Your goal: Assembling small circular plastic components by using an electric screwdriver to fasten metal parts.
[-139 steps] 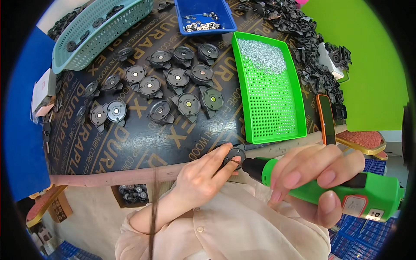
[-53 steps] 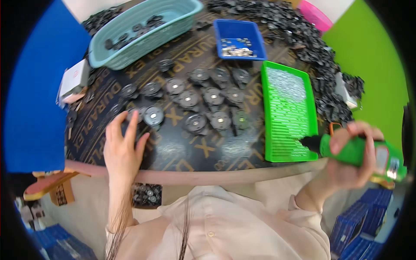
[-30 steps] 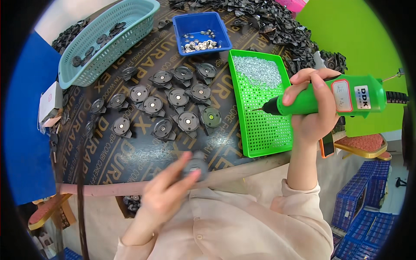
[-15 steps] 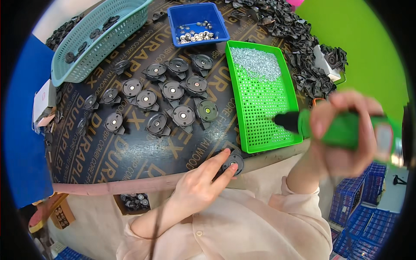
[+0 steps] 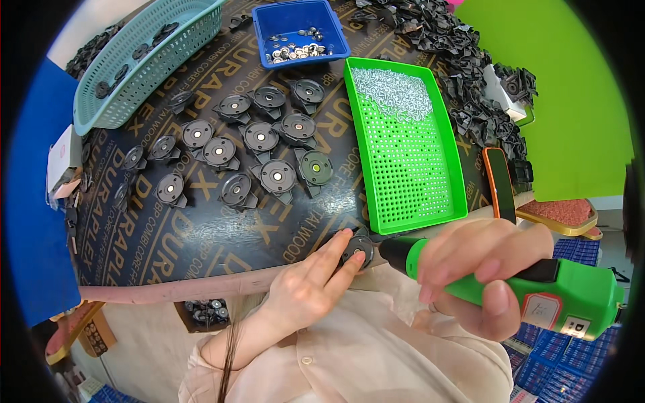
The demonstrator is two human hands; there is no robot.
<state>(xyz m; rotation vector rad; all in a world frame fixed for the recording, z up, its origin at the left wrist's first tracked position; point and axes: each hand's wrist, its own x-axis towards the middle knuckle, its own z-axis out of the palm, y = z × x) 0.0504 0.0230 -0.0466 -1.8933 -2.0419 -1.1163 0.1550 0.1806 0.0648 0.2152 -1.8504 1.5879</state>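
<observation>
Presently, at the near table edge: one round black disc part (image 5: 356,247), pinned flat under the fingertips of the left hand (image 5: 316,282), apparently so that it cannot turn beneath the tool. One green electric screwdriver (image 5: 510,289), clenched in the right hand (image 5: 480,272), lies nearly level, its dark nose meeting the disc's right side.

Beyond the left hand, spread singly on the black table (image 5: 168,242): about fifteen loose black discs (image 5: 278,176), each set apart from its neighbours and showing a pale centre, within easy reach.

Beyond the right hand: one green perforated tray (image 5: 416,181), a heap of small silvery screws (image 5: 393,91) banked at its far end; count not tellable.

Farther off: one blue bin (image 5: 295,17) of small metal pieces; one teal basket (image 5: 144,64) holding several black parts, beyond and left of the left hand; one heap of black parts (image 5: 463,60), uncounted. Just beyond the right hand: one orange-edged phone (image 5: 498,183), lying flat.
</observation>
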